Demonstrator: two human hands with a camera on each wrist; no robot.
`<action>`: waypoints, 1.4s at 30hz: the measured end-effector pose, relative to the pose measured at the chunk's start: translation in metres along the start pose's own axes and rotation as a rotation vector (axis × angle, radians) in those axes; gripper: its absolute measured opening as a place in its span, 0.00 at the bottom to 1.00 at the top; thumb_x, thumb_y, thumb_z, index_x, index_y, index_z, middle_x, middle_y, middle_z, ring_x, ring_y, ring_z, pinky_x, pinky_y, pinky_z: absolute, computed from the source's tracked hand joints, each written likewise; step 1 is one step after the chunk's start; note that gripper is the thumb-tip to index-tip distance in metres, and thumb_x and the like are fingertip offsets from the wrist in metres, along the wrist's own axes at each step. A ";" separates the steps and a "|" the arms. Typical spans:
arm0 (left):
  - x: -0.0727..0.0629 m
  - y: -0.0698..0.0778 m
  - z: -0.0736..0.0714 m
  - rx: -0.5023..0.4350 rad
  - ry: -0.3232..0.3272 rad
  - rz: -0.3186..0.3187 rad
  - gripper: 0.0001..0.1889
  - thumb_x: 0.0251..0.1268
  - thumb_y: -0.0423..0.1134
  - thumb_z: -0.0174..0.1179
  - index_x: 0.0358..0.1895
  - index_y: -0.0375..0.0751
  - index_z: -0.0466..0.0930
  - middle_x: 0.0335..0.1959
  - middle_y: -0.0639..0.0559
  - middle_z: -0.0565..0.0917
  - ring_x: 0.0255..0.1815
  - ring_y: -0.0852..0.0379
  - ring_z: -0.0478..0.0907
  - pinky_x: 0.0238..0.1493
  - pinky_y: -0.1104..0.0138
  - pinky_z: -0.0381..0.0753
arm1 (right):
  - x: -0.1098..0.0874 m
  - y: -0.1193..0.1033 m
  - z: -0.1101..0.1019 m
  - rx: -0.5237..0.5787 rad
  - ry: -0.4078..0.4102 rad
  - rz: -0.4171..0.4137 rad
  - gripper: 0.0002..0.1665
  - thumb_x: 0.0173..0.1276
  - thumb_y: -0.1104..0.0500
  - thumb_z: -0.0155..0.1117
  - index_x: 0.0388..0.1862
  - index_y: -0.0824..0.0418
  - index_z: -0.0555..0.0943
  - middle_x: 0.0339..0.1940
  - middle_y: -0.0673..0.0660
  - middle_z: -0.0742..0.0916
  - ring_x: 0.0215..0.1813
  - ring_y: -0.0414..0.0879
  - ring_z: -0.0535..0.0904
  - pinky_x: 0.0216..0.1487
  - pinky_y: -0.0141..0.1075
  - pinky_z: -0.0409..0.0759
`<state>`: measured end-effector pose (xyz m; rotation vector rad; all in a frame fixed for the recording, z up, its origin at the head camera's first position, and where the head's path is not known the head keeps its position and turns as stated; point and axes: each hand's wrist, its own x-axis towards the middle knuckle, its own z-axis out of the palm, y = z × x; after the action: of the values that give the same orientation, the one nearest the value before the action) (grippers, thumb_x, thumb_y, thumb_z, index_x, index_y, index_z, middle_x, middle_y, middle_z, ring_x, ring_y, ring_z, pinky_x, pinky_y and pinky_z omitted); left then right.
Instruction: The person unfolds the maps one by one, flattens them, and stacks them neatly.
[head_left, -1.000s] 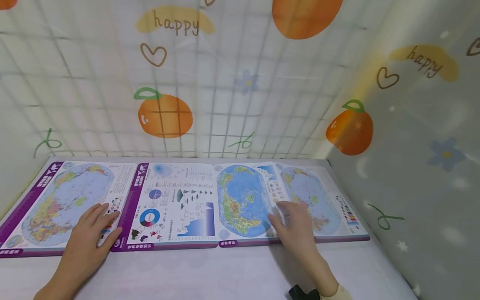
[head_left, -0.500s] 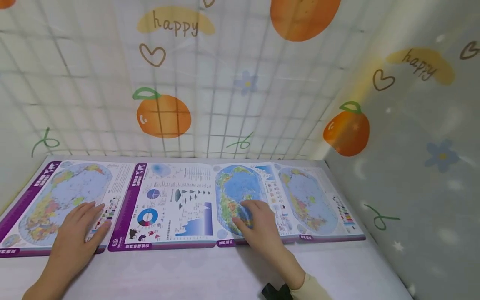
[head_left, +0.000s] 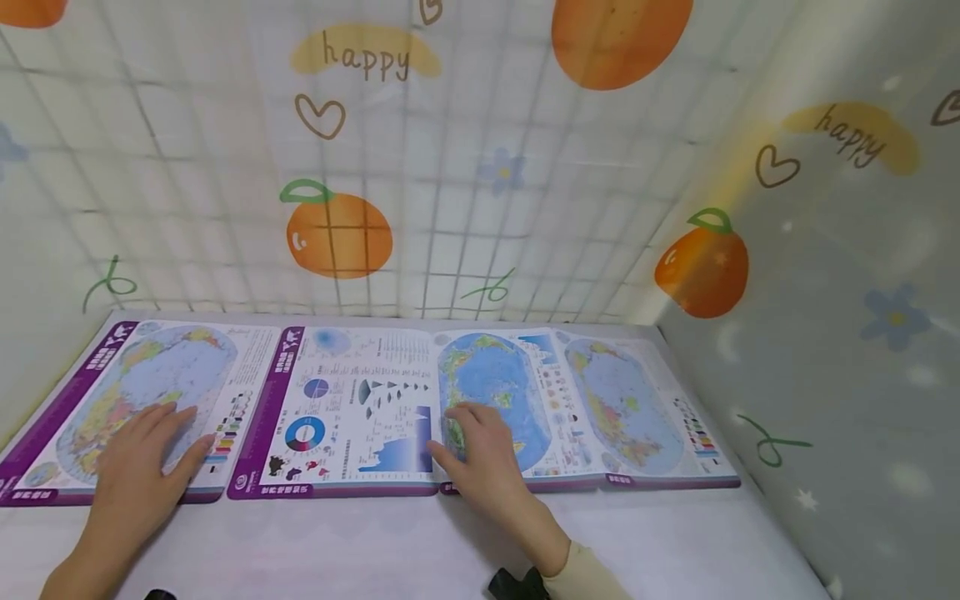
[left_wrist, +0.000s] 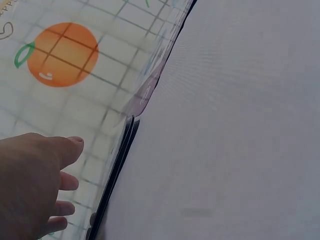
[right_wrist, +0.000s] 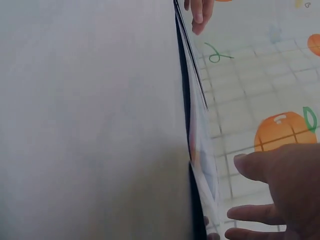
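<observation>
My left hand (head_left: 138, 458) rests over the lower right of a world map sheet (head_left: 168, 358), fingers spread and nearly straight. To its right lies a purple-bordered sheet with charts and diagrams (head_left: 390, 392). My right hand (head_left: 487, 462) is over the left part of a blue physical world map (head_left: 487, 367), its fingers loosely bent and covering some of the print. A paler world map (head_left: 630, 400) lies at the far right. The left wrist view shows the left thumb (left_wrist: 72, 145) extended; in the right wrist view the right fingers (right_wrist: 255, 213) reach out apart. Neither hand grips anything.
The maps lie side by side on a white table (head_left: 337, 550), along its back. A fabric curtain (head_left: 435, 125) printed with oranges hangs behind, and a grey side curtain (head_left: 847, 250) closes the right. A black object (head_left: 517, 583) sits by the right wrist.
The right hand has swept left, from between the two right-hand maps to the left edge of the blue map. The left hand has slid left, farther from the chart sheet.
</observation>
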<state>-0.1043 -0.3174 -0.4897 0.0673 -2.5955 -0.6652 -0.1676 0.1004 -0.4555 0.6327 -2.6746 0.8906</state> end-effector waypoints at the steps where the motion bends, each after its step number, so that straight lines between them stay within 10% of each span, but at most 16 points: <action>1: 0.000 -0.001 -0.001 0.010 -0.003 -0.007 0.28 0.76 0.50 0.64 0.67 0.32 0.77 0.69 0.25 0.73 0.72 0.23 0.64 0.73 0.26 0.50 | 0.001 -0.003 0.002 0.004 -0.006 0.004 0.27 0.69 0.54 0.76 0.60 0.67 0.82 0.63 0.66 0.84 0.69 0.64 0.77 0.70 0.63 0.72; 17: -0.001 -0.010 -0.013 0.070 -0.012 -0.130 0.33 0.76 0.54 0.61 0.71 0.30 0.72 0.70 0.22 0.71 0.81 0.27 0.53 0.78 0.27 0.29 | 0.010 -0.037 0.035 -0.005 -0.090 0.006 0.34 0.70 0.49 0.74 0.68 0.64 0.77 0.68 0.64 0.81 0.72 0.63 0.74 0.73 0.62 0.70; 42: 0.004 -0.028 -0.024 0.146 0.014 -0.247 0.31 0.75 0.49 0.62 0.69 0.28 0.71 0.72 0.22 0.66 0.77 0.24 0.54 0.77 0.26 0.33 | 0.015 -0.076 0.067 -0.117 -0.220 -0.009 0.36 0.71 0.41 0.72 0.69 0.60 0.78 0.76 0.59 0.76 0.79 0.55 0.67 0.81 0.56 0.62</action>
<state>-0.0994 -0.3538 -0.4824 0.4426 -2.6426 -0.5549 -0.1512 -0.0005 -0.4632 0.7544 -2.8888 0.6918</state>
